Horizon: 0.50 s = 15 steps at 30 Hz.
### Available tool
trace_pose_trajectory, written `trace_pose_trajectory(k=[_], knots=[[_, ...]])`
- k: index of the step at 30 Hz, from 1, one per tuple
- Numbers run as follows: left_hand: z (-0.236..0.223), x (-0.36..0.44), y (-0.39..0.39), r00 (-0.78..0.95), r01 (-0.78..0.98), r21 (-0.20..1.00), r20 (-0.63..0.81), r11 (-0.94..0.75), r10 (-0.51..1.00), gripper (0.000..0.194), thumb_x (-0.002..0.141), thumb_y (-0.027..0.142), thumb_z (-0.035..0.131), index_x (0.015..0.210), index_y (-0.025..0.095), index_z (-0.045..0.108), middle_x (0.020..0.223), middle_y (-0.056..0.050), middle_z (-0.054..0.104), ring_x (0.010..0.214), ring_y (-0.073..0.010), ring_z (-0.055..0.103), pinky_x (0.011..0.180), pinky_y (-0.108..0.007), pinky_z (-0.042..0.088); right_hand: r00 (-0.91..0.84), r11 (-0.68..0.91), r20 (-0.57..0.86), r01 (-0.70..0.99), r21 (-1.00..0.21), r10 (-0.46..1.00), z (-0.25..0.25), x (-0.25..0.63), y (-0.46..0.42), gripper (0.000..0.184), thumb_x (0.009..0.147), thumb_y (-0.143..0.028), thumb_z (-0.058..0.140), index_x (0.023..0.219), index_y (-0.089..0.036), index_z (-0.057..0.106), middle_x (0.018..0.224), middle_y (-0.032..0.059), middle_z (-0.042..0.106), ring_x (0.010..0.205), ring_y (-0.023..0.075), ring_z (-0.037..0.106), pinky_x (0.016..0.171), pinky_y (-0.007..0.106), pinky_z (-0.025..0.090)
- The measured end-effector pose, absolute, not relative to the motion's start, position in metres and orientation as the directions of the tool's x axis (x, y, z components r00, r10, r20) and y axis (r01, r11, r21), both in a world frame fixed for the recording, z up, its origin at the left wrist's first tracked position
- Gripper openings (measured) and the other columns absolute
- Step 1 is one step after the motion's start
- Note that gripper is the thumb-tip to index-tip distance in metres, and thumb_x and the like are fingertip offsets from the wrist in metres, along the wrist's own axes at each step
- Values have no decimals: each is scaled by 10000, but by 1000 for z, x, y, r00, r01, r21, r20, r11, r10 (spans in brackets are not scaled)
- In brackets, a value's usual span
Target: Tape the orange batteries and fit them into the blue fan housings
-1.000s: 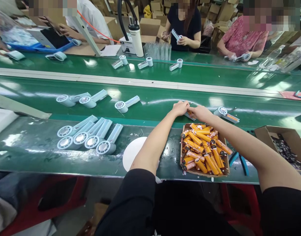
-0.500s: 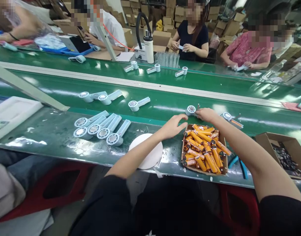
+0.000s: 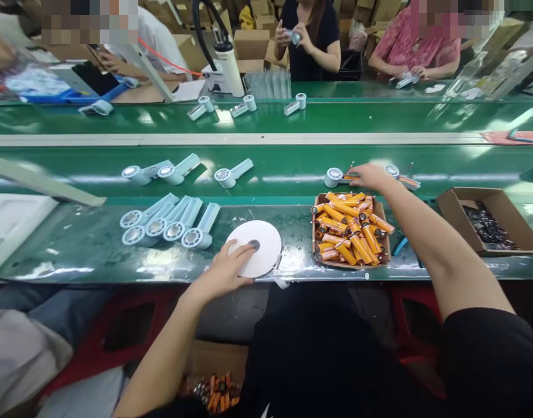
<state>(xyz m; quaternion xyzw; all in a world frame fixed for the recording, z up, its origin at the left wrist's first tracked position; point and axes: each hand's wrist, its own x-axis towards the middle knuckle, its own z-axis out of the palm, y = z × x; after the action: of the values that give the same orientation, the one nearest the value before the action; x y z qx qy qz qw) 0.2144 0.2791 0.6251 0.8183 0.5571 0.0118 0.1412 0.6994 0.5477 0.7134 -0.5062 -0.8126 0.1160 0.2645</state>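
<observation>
My left hand reaches over the left side of a white round roll, fingers spread, with fingertips by its grey centre. At the green belt, my right hand has its fingers closed around the handle of a light-blue handheld fan. Something orange and thin wires show in that handle, partly hidden by the fingers. Another open-handled fan lies just beyond this hand. Below it stands a cardboard box full of orange wrapped battery cells.
Several light-blue fans lie in a group on the table at left, and more fans rest on the belt. A box of small dark parts is at right. Blue-handled pliers lie beside the battery box. Co-workers sit across the belt.
My left hand has moved from above the battery box down and left onto the white roll. My right hand stays at the same fan, whose handle now shows orange. The view has shifted.
</observation>
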Motion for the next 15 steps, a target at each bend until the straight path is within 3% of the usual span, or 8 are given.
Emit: trace_pose_trajectory(k=[3, 5, 8, 11, 15], knots=[[637, 223, 277, 349, 891, 289, 58, -350, 935, 750, 813, 470, 858, 1487, 247, 616, 1504, -155, 668, 1512, -445, 461, 1227, -587, 475, -316, 436, 318, 777, -454, 894, 726, 690, 512, 346, 1054, -487, 703, 1007, -158, 799, 954, 96, 767, 908, 218, 710, 928, 384, 605], [644, 234, 267, 277, 886, 289, 295, -362, 914, 767, 832, 518, 861, 1481, 228, 572, 1457, -177, 661, 1477, -439, 472, 1247, -610, 440, -322, 443, 312, 734, -514, 894, 736, 679, 462, 332, 1055, -520, 684, 1130, -226, 818, 1014, 84, 794, 894, 247, 725, 899, 422, 609], [653, 264, 250, 203, 871, 278, 546, -405, 812, 720, 874, 493, 844, 1472, 266, 514, 1407, -159, 646, 1453, -418, 481, 1242, -629, 417, -508, 412, 101, 548, -728, 855, 750, 649, 373, 452, 1029, -621, 678, 1301, -279, 793, 924, 35, 802, 790, 238, 743, 767, 375, 608], [661, 296, 239, 165, 863, 282, 627, -419, 762, 693, 895, 436, 830, 1475, 302, 476, 1384, -135, 639, 1451, -411, 486, 1238, -641, 392, -719, 289, -84, 380, -879, 690, 747, 607, 307, 551, 947, -628, 791, 1315, -219, 783, 826, 15, 787, 680, 187, 712, 655, 285, 542], [665, 317, 235, 155, 821, 324, 667, -470, 729, 728, 876, 383, 851, 1489, 324, 463, 1371, -114, 650, 1448, -395, 493, 1242, -623, 385, -800, 259, -28, 226, -939, 599, 717, 571, 273, 378, 1062, -528, 675, 1100, -186, 832, 646, -11, 698, 546, 135, 610, 590, 247, 445]])
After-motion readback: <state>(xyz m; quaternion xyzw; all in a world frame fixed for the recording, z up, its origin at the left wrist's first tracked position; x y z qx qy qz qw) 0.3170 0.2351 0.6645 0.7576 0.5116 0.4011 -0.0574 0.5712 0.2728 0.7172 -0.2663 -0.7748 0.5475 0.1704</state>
